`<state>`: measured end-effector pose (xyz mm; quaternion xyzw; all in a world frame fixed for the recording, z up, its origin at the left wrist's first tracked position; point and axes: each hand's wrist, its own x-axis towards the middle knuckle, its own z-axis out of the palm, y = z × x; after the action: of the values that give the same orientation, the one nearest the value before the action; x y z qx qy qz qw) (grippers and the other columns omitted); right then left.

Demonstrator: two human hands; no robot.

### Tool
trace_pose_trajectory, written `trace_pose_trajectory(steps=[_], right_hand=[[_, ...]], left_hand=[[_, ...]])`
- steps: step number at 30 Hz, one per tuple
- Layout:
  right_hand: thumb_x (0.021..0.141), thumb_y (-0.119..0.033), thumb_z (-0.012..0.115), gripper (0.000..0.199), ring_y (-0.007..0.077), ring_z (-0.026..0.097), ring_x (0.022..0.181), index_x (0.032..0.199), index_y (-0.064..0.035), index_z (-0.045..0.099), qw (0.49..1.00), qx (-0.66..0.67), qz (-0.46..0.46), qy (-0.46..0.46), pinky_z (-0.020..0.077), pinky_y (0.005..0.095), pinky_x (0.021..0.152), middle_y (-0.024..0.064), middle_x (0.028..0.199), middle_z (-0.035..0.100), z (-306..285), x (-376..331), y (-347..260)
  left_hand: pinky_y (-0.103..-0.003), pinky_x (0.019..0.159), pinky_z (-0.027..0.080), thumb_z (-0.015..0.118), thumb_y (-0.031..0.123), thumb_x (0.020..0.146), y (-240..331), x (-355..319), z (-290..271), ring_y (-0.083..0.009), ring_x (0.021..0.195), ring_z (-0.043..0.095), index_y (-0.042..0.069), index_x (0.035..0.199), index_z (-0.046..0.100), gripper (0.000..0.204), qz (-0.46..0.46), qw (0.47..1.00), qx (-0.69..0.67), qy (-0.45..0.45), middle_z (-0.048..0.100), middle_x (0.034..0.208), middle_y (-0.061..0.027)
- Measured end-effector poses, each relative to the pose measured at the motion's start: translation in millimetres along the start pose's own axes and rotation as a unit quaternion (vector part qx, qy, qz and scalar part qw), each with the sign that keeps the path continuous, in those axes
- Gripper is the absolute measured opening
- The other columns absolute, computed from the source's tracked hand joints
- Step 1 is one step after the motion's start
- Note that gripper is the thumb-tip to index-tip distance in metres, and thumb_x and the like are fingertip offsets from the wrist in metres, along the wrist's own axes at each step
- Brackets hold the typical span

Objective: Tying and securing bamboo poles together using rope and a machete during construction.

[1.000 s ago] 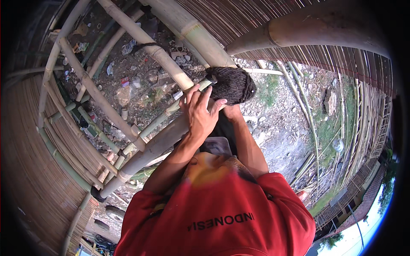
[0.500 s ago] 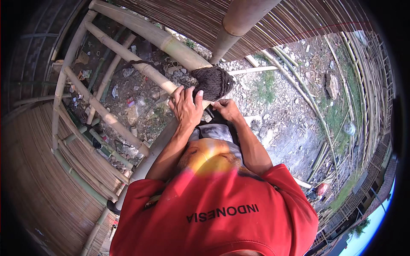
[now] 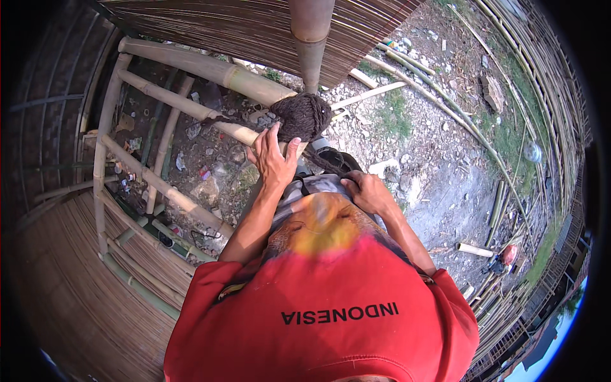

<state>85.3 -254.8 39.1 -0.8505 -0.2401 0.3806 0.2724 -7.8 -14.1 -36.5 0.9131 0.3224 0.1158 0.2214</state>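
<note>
Rope slants from the lashing into the closed right hand; the left hand, nearer the lashing, is splayed.

Rope wrap on beam end; pole right, on ground.

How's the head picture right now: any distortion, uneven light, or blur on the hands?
Head view: the left slatted panel curves toward the dark rim; head view: pale ground at right is bright, dirt behind the bamboo frame dimmer; head view: left hand and right hand look fairly sharp.
</note>
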Motion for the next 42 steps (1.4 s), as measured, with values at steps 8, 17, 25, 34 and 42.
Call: trace_pose_trajectory(steps=[8, 17, 25, 34, 42], right_hand=[[0.093, -0.011, 0.057, 0.009, 0.0442, 0.069, 0.069, 0.089, -0.0054, 0.063, 0.947, -0.233, 0.066, 0.208, 0.0526, 0.054, 0.061, 0.0237, 0.073, 0.069, -26, -47, 108], [0.086, -0.015, 0.081, 0.016, 0.0281, 0.06, 0.053, 0.089, -0.0051, 0.069, 0.953, -0.2, -0.15, 0.169, 0.0435, 0.0395, 0.049, 0.0092, 0.065, 0.061, -89, -123, 11], [0.08, -0.015, 0.084, 0.024, 0.0198, 0.054, 0.052, 0.099, -0.0061, 0.072, 0.836, -0.297, -0.343, 0.31, 0.0394, 0.0373, 0.046, 0.0031, 0.065, 0.053, -154, -22, -60], [0.079, -0.019, 0.085, 0.023, 0.0202, 0.06, 0.055, 0.099, -0.0118, 0.075, 0.776, -0.242, -0.442, 0.378, 0.0461, 0.0362, 0.048, 0.0022, 0.065, 0.056, -167, 131, -105], [0.077, -0.02, 0.086, 0.021, 0.0258, 0.067, 0.057, 0.095, -0.0136, 0.076, 0.78, -0.128, -0.411, 0.454, 0.0511, 0.0379, 0.049, 0.0041, 0.07, 0.066, -127, 230, -81]], left_hand=[[-0.076, 0.112, 0.013, 0.055, 0.06, 0.099, -5, -3, 0, -0.0288, 0.139, 0.046, 0.008, 0.145, 0.051, 0.07, 0.014, 0.997, 0.06, -0.051, 0.065, 0.13, -0.0153], [-0.06, 0.118, 0.023, 0.09, 0.046, 0.071, 17, -3, -25, -0.0386, 0.138, 0.044, 0.012, 0.158, 0.035, 0.108, 0.192, 0.98, 0.022, -0.047, 0.051, 0.145, -0.0196], [-0.05, 0.108, 0.036, 0.079, 0.061, 0.079, 20, 11, -11, -0.0386, 0.118, 0.054, -0.001, 0.155, 0.033, 0.109, 0.097, 0.989, 0.081, -0.075, 0.057, 0.126, -0.024], [-0.047, 0.1, 0.04, 0.063, 0.065, 0.091, 11, 15, 0, -0.0371, 0.105, 0.06, -0.002, 0.149, 0.044, 0.09, 0.123, 0.988, 0.09, -0.026, 0.062, 0.114, -0.0222], [-0.047, 0.088, 0.043, 0.063, 0.065, 0.091, 18, 29, -8, -0.0378, 0.097, 0.061, -0.003, 0.141, 0.053, 0.084, 0.107, 0.989, 0.071, -0.068, 0.063, 0.108, -0.0217]])
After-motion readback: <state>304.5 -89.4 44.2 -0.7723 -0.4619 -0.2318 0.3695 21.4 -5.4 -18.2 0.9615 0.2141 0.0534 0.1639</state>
